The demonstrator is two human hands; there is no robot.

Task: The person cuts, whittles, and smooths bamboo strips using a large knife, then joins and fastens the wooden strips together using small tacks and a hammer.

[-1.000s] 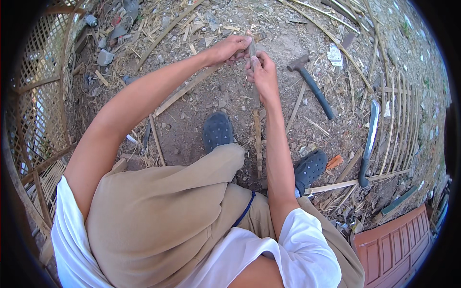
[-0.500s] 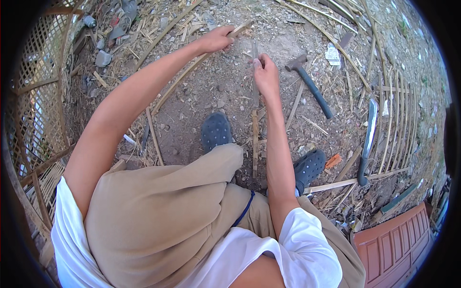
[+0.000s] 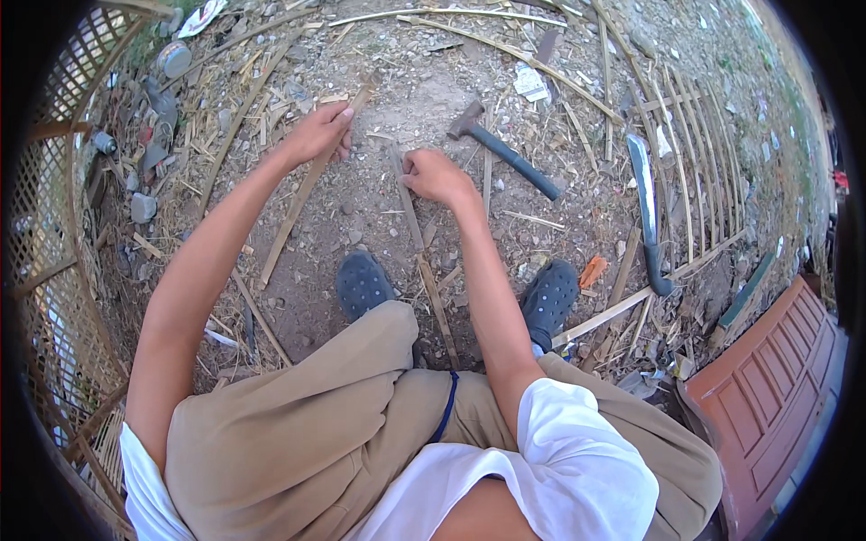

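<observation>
Head view: the left hand [image 3: 322,135] grasps a wooden slat [image 3: 299,203] slanting nearer the person. The right hand [image 3: 437,176] touches a thin strip [image 3: 409,207] at its left; whether it grips is unclear. A loose hold could drop the strip; reaching rightward could knock the nearby hammer [image 3: 516,163].
</observation>
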